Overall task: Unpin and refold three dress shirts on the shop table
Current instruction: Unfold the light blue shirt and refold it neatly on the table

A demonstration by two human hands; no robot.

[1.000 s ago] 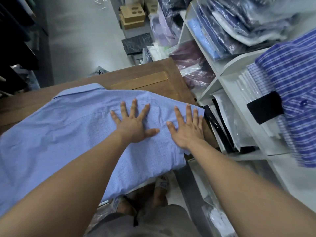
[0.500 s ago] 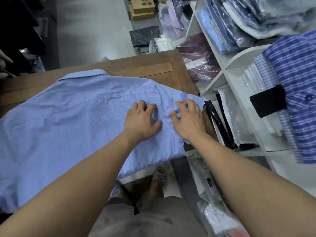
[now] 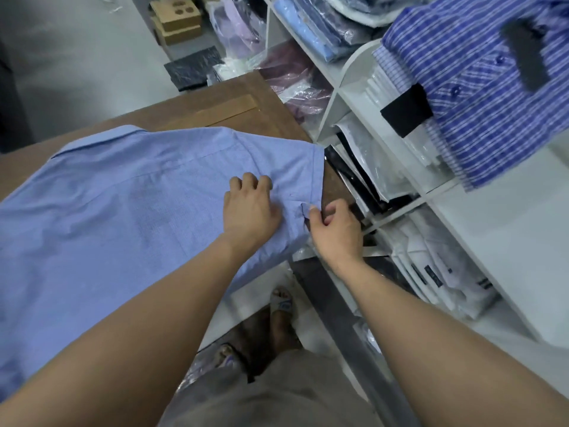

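The shirt (image 3: 123,217) lies spread over the surface (image 3: 234,118), its collar (image 3: 101,140) toward the far left edge. The left hand (image 3: 249,211) sits on it near the right edge, fingers (image 3: 249,180) curled into the cloth. The right hand (image 3: 335,232) pinches a fold at the shirt's right edge between thumb and forefinger.

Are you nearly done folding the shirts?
Not nearly. Done: the blue shirt lies opened out, back up, on the table. In hand: the left hand grips its cloth while the right hand pinches the sleeve edge, probably to start a fold. Left: this shirt is not yet folded, and no finished shirt shows on the table.
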